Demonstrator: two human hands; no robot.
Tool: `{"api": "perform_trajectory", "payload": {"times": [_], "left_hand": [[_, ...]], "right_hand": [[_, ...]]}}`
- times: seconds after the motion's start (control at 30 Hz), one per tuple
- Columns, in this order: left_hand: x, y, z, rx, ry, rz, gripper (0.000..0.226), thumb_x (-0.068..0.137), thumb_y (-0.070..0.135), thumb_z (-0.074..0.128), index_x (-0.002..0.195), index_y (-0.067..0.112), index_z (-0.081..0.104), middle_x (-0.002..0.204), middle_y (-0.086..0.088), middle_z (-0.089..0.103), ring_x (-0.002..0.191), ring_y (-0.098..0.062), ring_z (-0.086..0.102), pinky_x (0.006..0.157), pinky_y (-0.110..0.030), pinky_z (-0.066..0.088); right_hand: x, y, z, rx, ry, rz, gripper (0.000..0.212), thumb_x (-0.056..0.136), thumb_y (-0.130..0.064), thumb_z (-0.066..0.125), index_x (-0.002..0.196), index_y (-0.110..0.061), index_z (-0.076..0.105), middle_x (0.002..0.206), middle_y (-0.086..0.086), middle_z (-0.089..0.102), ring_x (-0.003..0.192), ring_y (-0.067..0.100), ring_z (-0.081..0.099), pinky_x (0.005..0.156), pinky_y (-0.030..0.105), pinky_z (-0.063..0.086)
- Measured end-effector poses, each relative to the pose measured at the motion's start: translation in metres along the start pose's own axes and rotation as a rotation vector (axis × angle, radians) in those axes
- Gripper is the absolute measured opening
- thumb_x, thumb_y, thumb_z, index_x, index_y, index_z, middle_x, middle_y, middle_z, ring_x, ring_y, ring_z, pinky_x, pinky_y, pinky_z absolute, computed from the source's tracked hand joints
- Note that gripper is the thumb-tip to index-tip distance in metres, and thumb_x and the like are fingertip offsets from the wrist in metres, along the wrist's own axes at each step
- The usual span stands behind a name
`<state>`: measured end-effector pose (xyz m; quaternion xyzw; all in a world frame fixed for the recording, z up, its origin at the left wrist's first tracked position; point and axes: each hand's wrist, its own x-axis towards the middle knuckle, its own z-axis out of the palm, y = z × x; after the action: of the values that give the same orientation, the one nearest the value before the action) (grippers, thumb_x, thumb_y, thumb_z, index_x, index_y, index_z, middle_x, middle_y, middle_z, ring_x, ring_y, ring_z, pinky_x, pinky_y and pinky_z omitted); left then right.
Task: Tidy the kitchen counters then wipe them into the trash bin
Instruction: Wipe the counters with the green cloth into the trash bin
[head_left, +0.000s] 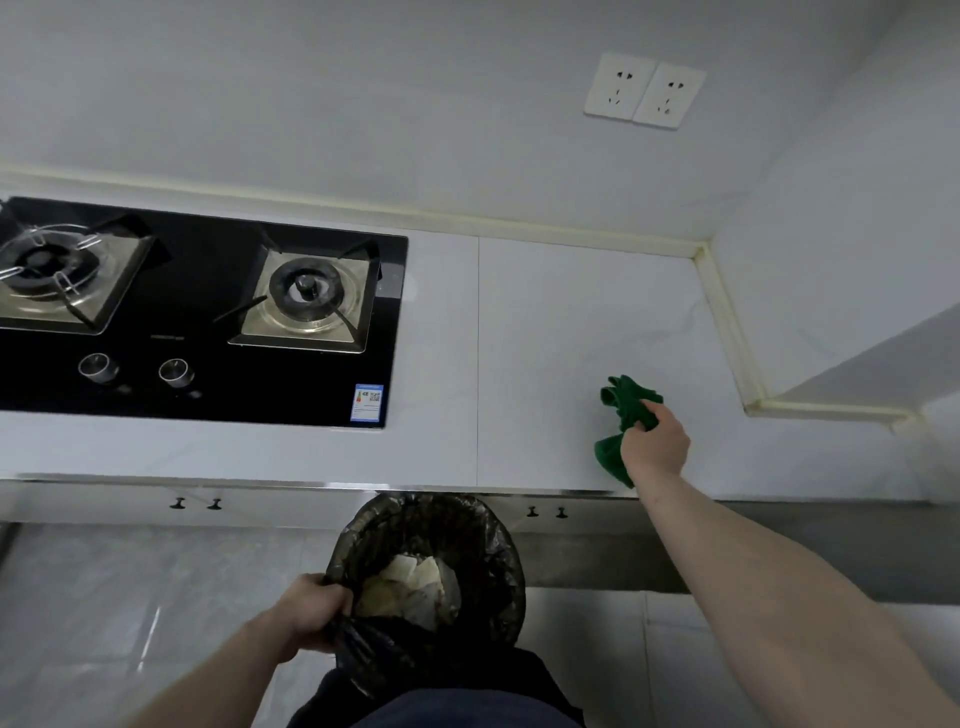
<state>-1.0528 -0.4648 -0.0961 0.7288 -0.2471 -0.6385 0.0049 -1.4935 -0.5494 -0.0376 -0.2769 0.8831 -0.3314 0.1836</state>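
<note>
Nearest, the left hand (311, 608) curls its fingers (340, 603) round the rim of the round trash bin (498, 561) lined with a black plastic bag, crumpled pale scraps inside, while farther out the right hand (654, 441) bunches a crumpled green cloth (623, 400) in clenched fingers on the white bench (545, 338).

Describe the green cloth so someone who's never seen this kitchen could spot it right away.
Start at the black gas hob and move right across the white counter. The right hand grips the green cloth near the front edge. It is the only green thing there.
</note>
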Motion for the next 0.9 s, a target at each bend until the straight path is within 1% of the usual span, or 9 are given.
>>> {"api": "perform_trajectory", "payload": {"times": [0.13, 0.2, 0.3, 0.43, 0.5, 0.57, 0.73, 0.83, 0.9], "left_hand": [[0.001, -0.007, 0.010, -0.041, 0.054, -0.014, 0.025, 0.073, -0.009, 0.058, 0.096, -0.011, 0.067, 0.073, -0.021, 0.061, 0.061, -0.033, 0.062, 0.052, -0.037, 0.057], [0.005, -0.016, 0.009, -0.076, 0.072, -0.049, 0.029, 0.067, -0.005, 0.061, 0.095, -0.009, 0.068, 0.079, -0.025, 0.066, 0.068, -0.042, 0.069, 0.059, -0.047, 0.061], [0.009, -0.023, 0.008, -0.101, 0.091, -0.066, 0.026, 0.070, -0.005, 0.062, 0.094, -0.005, 0.071, 0.094, -0.032, 0.071, 0.078, -0.048, 0.073, 0.068, -0.060, 0.061], [0.001, -0.022, 0.007, -0.100, 0.134, -0.055, 0.023, 0.073, -0.004, 0.061, 0.095, -0.003, 0.070, 0.084, -0.027, 0.071, 0.067, -0.041, 0.072, 0.062, -0.050, 0.063], [-0.001, -0.024, 0.007, -0.108, 0.131, -0.057, 0.023, 0.073, -0.002, 0.061, 0.095, -0.001, 0.070, 0.089, -0.029, 0.072, 0.074, -0.044, 0.073, 0.064, -0.050, 0.063], [-0.002, -0.025, 0.007, -0.120, 0.140, -0.059, 0.023, 0.073, -0.001, 0.062, 0.094, -0.002, 0.070, 0.092, -0.031, 0.072, 0.078, -0.046, 0.073, 0.065, -0.051, 0.063], [0.000, -0.028, 0.007, -0.130, 0.159, -0.069, 0.023, 0.074, -0.003, 0.062, 0.095, -0.002, 0.069, 0.080, -0.022, 0.068, 0.066, -0.035, 0.068, 0.061, -0.047, 0.063], [0.002, -0.029, 0.007, -0.136, 0.173, -0.084, 0.022, 0.075, -0.005, 0.061, 0.095, -0.002, 0.070, 0.084, -0.024, 0.069, 0.069, -0.036, 0.069, 0.062, -0.048, 0.063], [0.002, -0.029, 0.007, -0.130, 0.173, -0.094, 0.022, 0.075, -0.005, 0.061, 0.096, -0.001, 0.070, 0.087, -0.024, 0.069, 0.072, -0.036, 0.069, 0.060, -0.044, 0.063]], "right_hand": [[0.054, 0.032, 0.005, -0.102, -0.023, 0.107, 0.053, 0.096, -0.005, 0.052, 0.148, -0.018, 0.048, 0.153, 0.011, 0.045, 0.137, 0.031, 0.046, 0.118, 0.039, 0.033], [0.067, 0.049, 0.015, -0.199, -0.119, 0.184, 0.065, 0.096, -0.009, 0.056, 0.156, -0.017, 0.034, 0.161, 0.010, 0.031, 0.145, 0.031, 0.035, 0.122, 0.040, 0.025], [0.082, 0.057, 0.028, -0.284, -0.225, 0.196, 0.078, 0.094, -0.013, 0.059, 0.161, -0.021, 0.020, 0.165, 0.008, 0.024, 0.147, 0.031, 0.030, 0.123, 0.043, 0.025], [0.097, 0.027, 0.048, -0.366, -0.355, -0.012, 0.071, 0.097, -0.014, 0.053, 0.160, -0.023, 0.022, 0.163, 0.008, 0.028, 0.145, 0.033, 0.034, 0.122, 0.044, 0.028], [0.095, 0.002, 0.067, -0.391, -0.429, -0.121, 0.066, 0.100, -0.016, 0.051, 0.160, -0.025, 0.025, 0.160, 0.009, 0.034, 0.141, 0.034, 0.039, 0.120, 0.042, 0.031], [0.088, -0.018, 0.091, -0.413, -0.480, -0.231, 0.064, 0.100, -0.016, 0.051, 0.159, -0.026, 0.026, 0.162, 0.007, 0.031, 0.143, 0.031, 0.037, 0.120, 0.042, 0.030], [0.052, -0.047, 0.132, -0.507, -0.615, -0.483, 0.067, 0.098, -0.008, 0.049, 0.159, -0.023, 0.026, 0.165, 0.002, 0.024, 0.146, 0.028, 0.034, 0.121, 0.043, 0.029], [0.015, -0.047, 0.140, -0.523, -0.662, -0.651, 0.068, 0.094, -0.010, 0.056, 0.154, -0.035, 0.035, 0.162, -0.007, 0.033, 0.142, 0.023, 0.042, 0.119, 0.047, 0.034], [-0.021, -0.042, 0.138, -0.522, -0.721, -0.800, 0.066, 0.092, -0.014, 0.061, 0.147, -0.044, 0.042, 0.156, -0.016, 0.041, 0.138, 0.016, 0.048, 0.118, 0.044, 0.035]]}}
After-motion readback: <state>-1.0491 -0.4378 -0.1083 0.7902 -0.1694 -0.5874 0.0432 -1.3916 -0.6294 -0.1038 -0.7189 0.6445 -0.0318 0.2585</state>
